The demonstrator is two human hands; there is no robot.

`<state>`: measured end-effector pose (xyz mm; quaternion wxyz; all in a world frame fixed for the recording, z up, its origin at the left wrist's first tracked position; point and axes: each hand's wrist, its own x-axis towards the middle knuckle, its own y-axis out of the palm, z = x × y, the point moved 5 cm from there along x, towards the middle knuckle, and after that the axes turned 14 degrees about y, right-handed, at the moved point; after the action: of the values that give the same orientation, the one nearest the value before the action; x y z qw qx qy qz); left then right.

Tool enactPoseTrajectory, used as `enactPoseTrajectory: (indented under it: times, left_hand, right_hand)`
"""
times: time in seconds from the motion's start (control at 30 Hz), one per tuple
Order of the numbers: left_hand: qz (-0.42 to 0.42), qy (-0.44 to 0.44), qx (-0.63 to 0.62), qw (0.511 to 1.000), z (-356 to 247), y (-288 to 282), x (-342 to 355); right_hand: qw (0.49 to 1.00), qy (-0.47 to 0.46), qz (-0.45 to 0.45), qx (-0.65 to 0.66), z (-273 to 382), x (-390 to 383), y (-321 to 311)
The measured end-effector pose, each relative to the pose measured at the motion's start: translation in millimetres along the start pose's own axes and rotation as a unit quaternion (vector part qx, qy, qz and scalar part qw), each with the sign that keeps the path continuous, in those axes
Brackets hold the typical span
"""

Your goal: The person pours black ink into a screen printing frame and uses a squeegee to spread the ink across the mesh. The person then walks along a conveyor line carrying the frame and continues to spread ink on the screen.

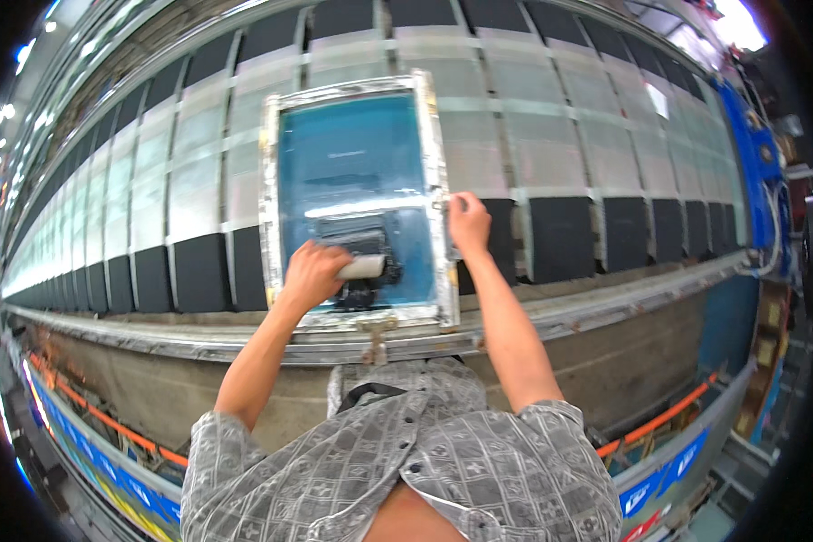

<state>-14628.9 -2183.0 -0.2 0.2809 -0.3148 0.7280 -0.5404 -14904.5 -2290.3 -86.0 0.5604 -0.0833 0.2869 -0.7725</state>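
A screen printing frame (269,203) with a pale, stained rim and blue mesh lies in front of me on the long printing table. My left hand (314,274) is closed on the light handle of a squeegee (364,266), over the near part of the mesh. Black ink (359,295) smears the mesh around the squeegee, whose lower edge is hard to make out. Right beside the frame's right rail is my right hand (470,224), its fingers curled together. Whether those fingers grip the rail or something small is hidden.
Rows of pale panels with black ends, such as a black piece (560,239), run along the table on both sides. A metal rail (596,303) edges the table nearest me. At the right end stands a blue machine part (757,154) with cables.
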Motion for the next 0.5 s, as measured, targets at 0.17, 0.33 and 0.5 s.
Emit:
enactPoseTrajectory:
  times: [0.17,0.33,0.5]
  left_hand:
    - [-0.058,-0.007,0.032,0.998,43.0,-10.0,34.8]
    - [-0.081,0.0,0.038,0.996,40.4,2.1,31.0]
    - [-0.084,-0.003,0.012,0.996,17.0,8.5,18.1]
  right_hand:
    - [0.999,0.024,0.024,0.012,2.6,-1.4,7.1]
    - [0.999,0.033,0.029,0.015,2.3,-2.5,3.1]
    - [0.998,0.052,0.031,0.021,-5.3,0.5,3.3]
